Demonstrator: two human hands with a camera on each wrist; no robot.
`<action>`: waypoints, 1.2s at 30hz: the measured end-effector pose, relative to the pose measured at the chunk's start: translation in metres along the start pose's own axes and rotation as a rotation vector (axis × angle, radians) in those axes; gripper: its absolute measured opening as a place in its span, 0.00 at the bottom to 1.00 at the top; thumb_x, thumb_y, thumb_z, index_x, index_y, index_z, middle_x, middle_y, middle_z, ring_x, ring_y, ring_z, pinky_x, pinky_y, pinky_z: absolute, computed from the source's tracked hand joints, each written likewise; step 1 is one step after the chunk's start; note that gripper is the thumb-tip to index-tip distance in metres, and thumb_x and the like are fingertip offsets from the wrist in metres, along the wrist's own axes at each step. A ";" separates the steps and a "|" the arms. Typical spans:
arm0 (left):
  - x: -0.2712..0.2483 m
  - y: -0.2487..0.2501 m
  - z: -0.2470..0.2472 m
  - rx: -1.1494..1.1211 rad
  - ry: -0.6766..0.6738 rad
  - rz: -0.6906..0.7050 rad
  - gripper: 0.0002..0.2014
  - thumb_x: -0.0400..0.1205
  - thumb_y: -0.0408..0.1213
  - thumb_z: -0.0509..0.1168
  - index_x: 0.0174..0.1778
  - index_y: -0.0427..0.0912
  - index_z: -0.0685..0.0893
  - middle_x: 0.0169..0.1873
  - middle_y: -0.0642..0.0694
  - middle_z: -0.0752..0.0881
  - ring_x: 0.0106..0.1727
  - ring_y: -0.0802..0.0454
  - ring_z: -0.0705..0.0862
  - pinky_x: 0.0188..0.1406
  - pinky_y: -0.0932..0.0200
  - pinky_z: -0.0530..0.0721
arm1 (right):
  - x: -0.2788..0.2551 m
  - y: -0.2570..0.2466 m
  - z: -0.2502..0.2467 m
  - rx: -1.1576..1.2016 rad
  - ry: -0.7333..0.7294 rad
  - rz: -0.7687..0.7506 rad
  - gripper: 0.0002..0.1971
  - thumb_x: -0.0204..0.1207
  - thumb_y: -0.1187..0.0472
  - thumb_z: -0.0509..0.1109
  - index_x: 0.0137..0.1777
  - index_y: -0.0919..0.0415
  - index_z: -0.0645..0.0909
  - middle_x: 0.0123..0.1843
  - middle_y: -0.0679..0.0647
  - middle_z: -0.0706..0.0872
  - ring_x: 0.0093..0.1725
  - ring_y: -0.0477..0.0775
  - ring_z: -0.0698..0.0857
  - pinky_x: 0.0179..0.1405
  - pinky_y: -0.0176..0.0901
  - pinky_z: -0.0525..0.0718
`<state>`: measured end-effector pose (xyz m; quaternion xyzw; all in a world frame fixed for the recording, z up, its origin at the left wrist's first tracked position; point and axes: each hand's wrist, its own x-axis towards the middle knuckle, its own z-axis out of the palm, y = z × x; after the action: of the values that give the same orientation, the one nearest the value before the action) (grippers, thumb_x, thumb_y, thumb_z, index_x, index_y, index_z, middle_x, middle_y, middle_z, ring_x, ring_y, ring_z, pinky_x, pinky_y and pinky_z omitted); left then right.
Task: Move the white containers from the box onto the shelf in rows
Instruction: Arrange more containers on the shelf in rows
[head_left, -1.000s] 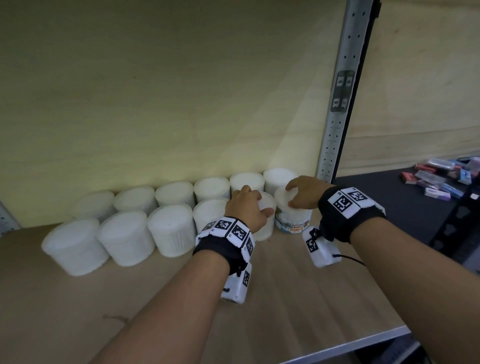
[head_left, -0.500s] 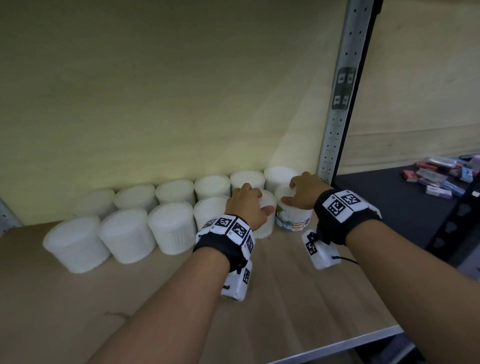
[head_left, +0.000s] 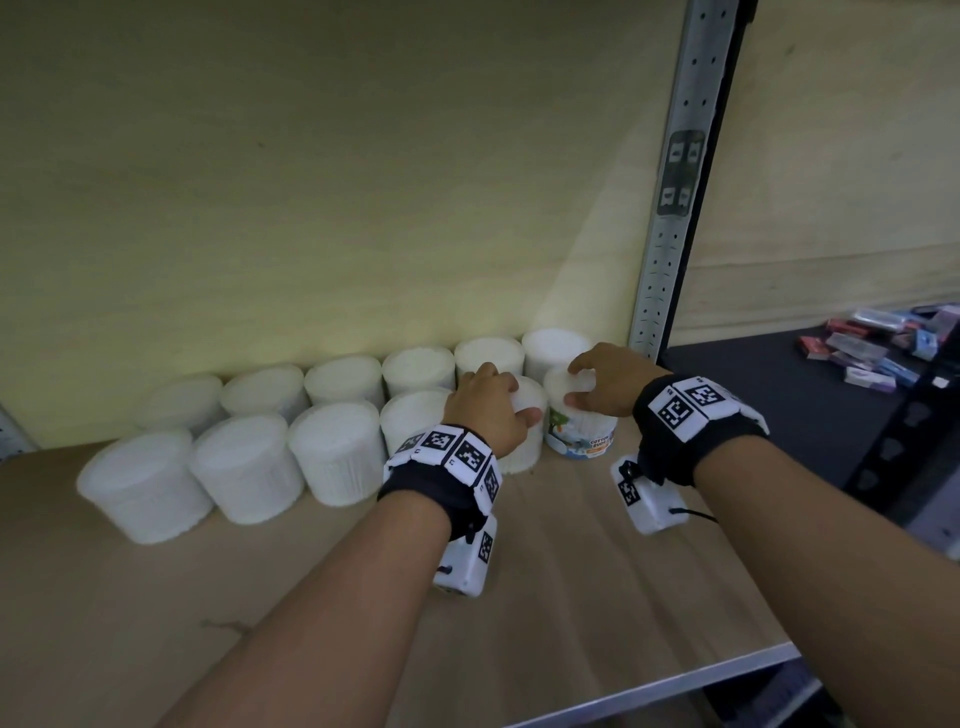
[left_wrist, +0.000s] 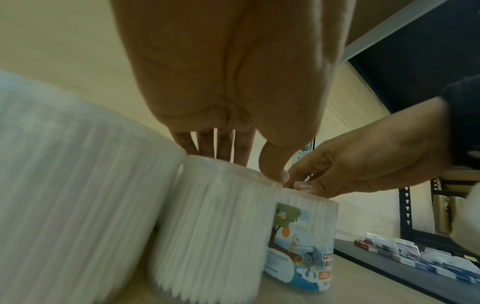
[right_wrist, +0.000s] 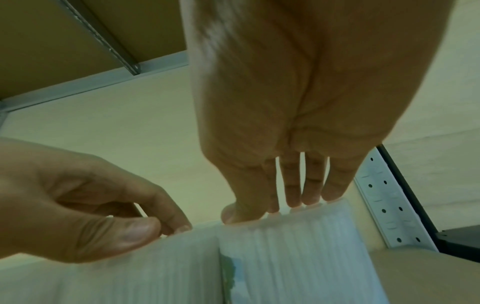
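Observation:
Two rows of white containers (head_left: 337, 457) stand at the back of the wooden shelf (head_left: 571, 597). My left hand (head_left: 488, 410) grips the lid of a plain white container (head_left: 527, 452) from above, in the front row. In the left wrist view the fingers (left_wrist: 223, 148) lie on the far rim and the thumb on the near rim of that container (left_wrist: 213, 226). My right hand (head_left: 608, 384) holds a container with a colourful label (head_left: 582, 436) the same way, right beside it. From the right wrist, the fingertips (right_wrist: 293, 199) sit on that container's top edge (right_wrist: 293, 257).
A perforated metal upright (head_left: 670, 234) rises just right of the containers. Beyond it a dark shelf (head_left: 779, 395) carries several small coloured boxes (head_left: 872, 353). Bare wood runs from the front row to the shelf's metal front edge (head_left: 675, 686).
Both hands stay on the same two containers at the right end of the front row; only the view has shifted slightly.

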<state>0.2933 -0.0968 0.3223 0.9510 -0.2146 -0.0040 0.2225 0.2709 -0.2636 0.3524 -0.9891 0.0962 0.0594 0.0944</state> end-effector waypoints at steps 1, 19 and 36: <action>0.000 0.001 0.000 0.005 -0.006 0.002 0.25 0.81 0.50 0.65 0.71 0.42 0.76 0.68 0.44 0.73 0.72 0.45 0.71 0.70 0.50 0.73 | 0.000 0.000 0.000 -0.005 0.001 0.000 0.29 0.79 0.45 0.66 0.78 0.54 0.69 0.79 0.56 0.67 0.78 0.59 0.68 0.75 0.49 0.68; 0.004 0.007 -0.036 0.131 -0.320 0.103 0.27 0.81 0.23 0.58 0.76 0.47 0.71 0.76 0.44 0.71 0.71 0.45 0.76 0.56 0.62 0.76 | -0.002 -0.002 0.001 0.009 0.038 0.006 0.29 0.79 0.45 0.67 0.78 0.55 0.71 0.79 0.57 0.69 0.78 0.59 0.69 0.76 0.49 0.67; 0.015 0.005 -0.005 0.250 -0.022 -0.023 0.28 0.81 0.56 0.61 0.69 0.39 0.74 0.69 0.40 0.72 0.71 0.41 0.70 0.66 0.46 0.75 | -0.005 -0.003 0.000 0.002 0.031 0.016 0.30 0.80 0.45 0.65 0.79 0.56 0.68 0.80 0.57 0.68 0.78 0.59 0.69 0.76 0.48 0.68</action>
<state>0.3050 -0.1052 0.3301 0.9737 -0.2047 0.0098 0.1000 0.2662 -0.2599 0.3532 -0.9890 0.1054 0.0448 0.0937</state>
